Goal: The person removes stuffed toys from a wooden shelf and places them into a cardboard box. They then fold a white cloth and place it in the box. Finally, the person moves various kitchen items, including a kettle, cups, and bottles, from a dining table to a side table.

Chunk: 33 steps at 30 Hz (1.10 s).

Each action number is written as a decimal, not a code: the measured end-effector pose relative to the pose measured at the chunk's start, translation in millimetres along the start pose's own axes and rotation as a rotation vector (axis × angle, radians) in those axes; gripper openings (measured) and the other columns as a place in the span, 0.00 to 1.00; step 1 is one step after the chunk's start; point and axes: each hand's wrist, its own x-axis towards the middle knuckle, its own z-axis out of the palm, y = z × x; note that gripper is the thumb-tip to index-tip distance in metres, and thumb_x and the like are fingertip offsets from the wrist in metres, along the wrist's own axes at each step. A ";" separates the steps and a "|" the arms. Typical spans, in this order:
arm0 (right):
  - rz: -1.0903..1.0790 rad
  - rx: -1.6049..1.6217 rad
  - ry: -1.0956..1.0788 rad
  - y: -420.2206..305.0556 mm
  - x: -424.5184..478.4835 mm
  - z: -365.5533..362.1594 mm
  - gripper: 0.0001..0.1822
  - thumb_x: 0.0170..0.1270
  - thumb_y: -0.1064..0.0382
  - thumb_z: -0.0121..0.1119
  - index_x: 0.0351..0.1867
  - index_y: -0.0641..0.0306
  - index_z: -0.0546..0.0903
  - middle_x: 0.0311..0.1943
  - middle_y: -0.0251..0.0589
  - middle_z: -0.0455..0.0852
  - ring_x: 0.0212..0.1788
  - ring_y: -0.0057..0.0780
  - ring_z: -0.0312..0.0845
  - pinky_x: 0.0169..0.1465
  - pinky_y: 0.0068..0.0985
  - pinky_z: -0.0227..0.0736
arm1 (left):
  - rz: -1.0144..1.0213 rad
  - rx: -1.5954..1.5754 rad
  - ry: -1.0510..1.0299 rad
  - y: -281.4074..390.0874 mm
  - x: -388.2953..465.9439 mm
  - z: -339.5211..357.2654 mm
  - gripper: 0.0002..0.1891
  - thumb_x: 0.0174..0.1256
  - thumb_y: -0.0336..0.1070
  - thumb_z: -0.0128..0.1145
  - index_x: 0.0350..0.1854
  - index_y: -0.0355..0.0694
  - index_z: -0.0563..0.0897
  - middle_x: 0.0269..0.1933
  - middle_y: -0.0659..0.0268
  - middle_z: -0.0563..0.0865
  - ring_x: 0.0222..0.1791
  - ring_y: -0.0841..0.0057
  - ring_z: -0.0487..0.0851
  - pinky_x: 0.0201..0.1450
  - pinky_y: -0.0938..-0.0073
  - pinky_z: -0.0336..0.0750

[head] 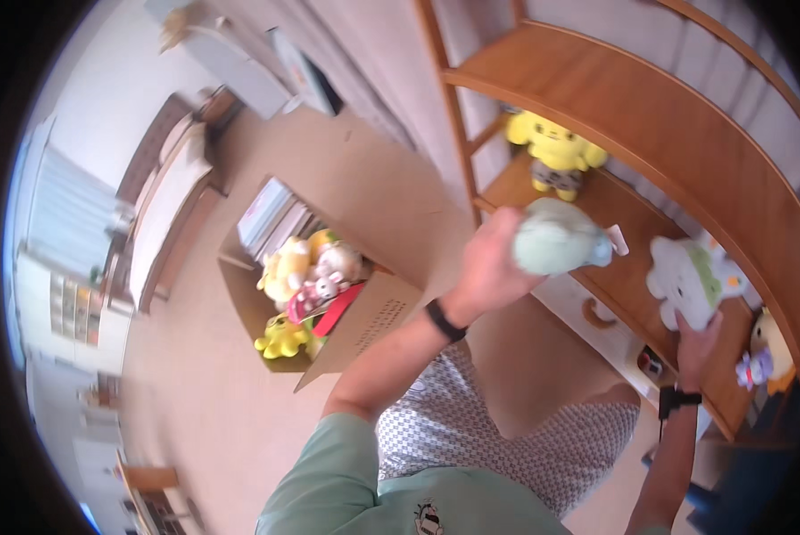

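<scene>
My left hand grips a pale green plush toy with a white tag, held in front of the wooden shelf. Farther right, my right hand touches the lower end of a white plush toy with a green band, which is on that shelf; whether the fingers close on it is hard to see. A yellow plush toy sits at the shelf's far end. Near the other end are a beige plush toy and a small purple one.
On the floor to the left, an open cardboard box holds several plush toys and a stack of books or papers. An upper wooden board arches over the toys. A bed and a chair are farther off.
</scene>
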 end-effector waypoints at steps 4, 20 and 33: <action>0.001 -0.003 0.004 -18.9 -3.5 -2.9 0.27 0.56 0.73 0.78 0.54 0.67 0.76 0.52 0.42 0.82 0.56 0.30 0.77 0.64 0.32 0.72 | -0.119 -0.198 0.373 -47.7 -47.4 -122.0 0.41 0.50 0.38 0.82 0.65 0.35 0.71 0.59 0.54 0.84 0.57 0.65 0.86 0.60 0.61 0.83; 0.007 0.369 -0.794 -87.5 22.1 181.3 0.31 0.48 0.69 0.79 0.52 0.62 0.74 0.49 0.37 0.81 0.53 0.25 0.79 0.59 0.28 0.77 | -1.163 0.653 0.238 -344.7 -289.6 -361.0 0.31 0.59 0.43 0.76 0.62 0.33 0.82 0.57 0.50 0.88 0.55 0.55 0.88 0.59 0.62 0.82; 0.195 0.918 -1.234 -232.5 -121.2 325.4 0.38 0.61 0.62 0.79 0.68 0.68 0.68 0.63 0.47 0.78 0.65 0.33 0.77 0.65 0.36 0.77 | -0.465 -0.515 0.212 -134.7 -86.9 -148.9 0.42 0.60 0.30 0.76 0.76 0.33 0.66 0.69 0.57 0.79 0.69 0.70 0.77 0.73 0.63 0.72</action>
